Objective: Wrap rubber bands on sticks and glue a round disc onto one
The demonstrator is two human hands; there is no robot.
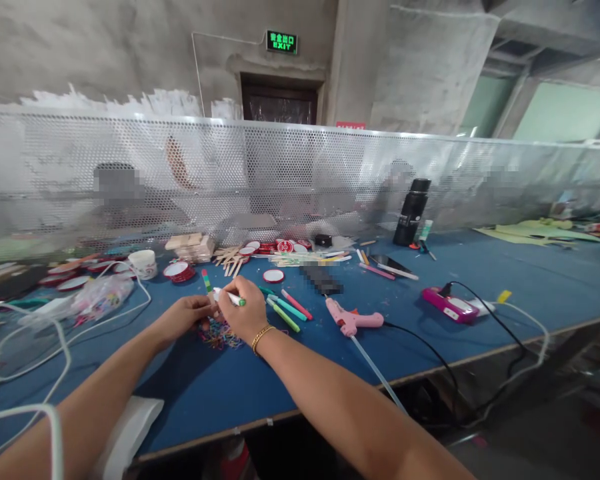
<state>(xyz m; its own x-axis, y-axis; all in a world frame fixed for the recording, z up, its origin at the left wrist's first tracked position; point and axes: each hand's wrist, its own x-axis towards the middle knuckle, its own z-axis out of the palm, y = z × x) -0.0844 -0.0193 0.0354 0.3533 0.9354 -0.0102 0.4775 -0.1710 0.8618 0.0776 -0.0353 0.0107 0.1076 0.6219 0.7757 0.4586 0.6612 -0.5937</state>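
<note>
My left hand point(187, 317) pinches the lower end of a small stick point(207, 281) coloured green and red, which stands upright above the table. Closed around a white marker with a green end point(233, 297), my right hand point(245, 310) is beside it, the other end of the marker close to the stick. A tangle of coloured strands point(223, 335) lies on the blue table under both hands. Right of my right hand are several markers, among them a pink one point(297, 304) and a light green one point(286, 317).
A pink glue gun point(350, 317) with a black cord lies right of the markers. Farther right is a magenta device point(450, 305) with cables. Wooden sticks point(230, 259), red-rimmed lids point(179, 271), a white cup point(143, 264) and a black bottle point(411, 213) stand near the perforated screen point(290, 160).
</note>
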